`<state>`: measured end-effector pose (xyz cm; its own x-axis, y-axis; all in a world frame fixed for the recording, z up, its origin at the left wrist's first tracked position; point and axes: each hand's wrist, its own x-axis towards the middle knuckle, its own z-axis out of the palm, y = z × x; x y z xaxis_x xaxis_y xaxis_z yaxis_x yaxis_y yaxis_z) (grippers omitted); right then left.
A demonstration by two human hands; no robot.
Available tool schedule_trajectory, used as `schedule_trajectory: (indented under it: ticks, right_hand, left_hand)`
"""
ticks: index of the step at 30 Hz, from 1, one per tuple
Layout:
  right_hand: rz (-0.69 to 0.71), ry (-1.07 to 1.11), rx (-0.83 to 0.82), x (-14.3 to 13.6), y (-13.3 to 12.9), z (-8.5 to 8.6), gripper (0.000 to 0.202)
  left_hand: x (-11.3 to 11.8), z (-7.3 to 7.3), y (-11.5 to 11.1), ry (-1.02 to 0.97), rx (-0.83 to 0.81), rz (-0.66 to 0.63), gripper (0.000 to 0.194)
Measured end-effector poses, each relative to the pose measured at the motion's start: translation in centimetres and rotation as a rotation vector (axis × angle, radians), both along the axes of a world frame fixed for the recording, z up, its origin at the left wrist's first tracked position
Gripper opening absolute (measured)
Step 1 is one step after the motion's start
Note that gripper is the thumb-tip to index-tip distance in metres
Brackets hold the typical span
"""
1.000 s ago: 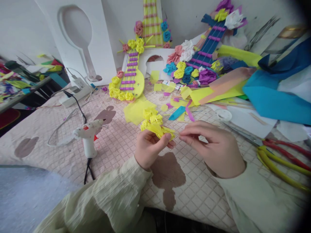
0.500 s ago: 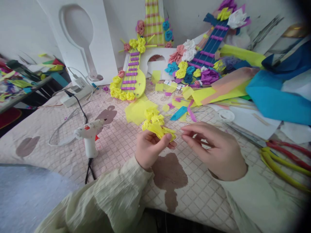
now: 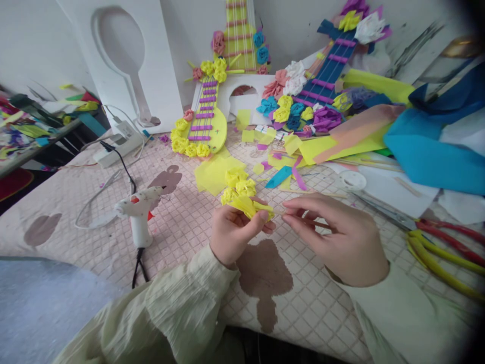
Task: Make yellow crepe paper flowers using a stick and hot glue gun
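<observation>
Yellow crepe paper (image 3: 250,206) is pinched between the thumb and fingers of my left hand (image 3: 235,231). Close on its right, my right hand (image 3: 335,235) grips a thin stick (image 3: 312,221) whose left end reaches the yellow paper. Several yellow paper flowers (image 3: 238,184) lie just beyond my left hand, near flat yellow paper sheets (image 3: 217,173). A white glue gun (image 3: 140,212) stands on the patterned tablecloth (image 3: 189,242) to the left.
Decorated paper instruments, one yellow (image 3: 214,126) and one blue (image 3: 329,73), lean at the back. Scissors (image 3: 435,247) and blue paper (image 3: 435,146) lie right. A power strip (image 3: 119,146) with cables sits back left, before a white cut-out board (image 3: 159,65).
My right hand has turned slightly, and more of the thin stick shows between its fingers. My left hand has barely moved.
</observation>
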<state>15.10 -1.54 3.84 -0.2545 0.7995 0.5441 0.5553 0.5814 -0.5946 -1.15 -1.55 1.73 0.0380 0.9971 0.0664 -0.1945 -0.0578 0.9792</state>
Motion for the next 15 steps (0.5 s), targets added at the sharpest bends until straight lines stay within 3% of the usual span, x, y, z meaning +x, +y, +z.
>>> schedule_trajectory:
  ticks: [7, 15]
  right_hand:
    - [-0.034, 0.07, -0.084, 0.04, -0.1, 0.08, 0.013]
    - [-0.049, 0.098, -0.093, 0.01, -0.04, 0.02, 0.011]
  left_hand:
    - [-0.13, 0.34, -0.12, -0.016, 0.048, -0.021, 0.015]
    - [-0.22, -0.41, 0.03, -0.099, 0.08, -0.02, 0.024]
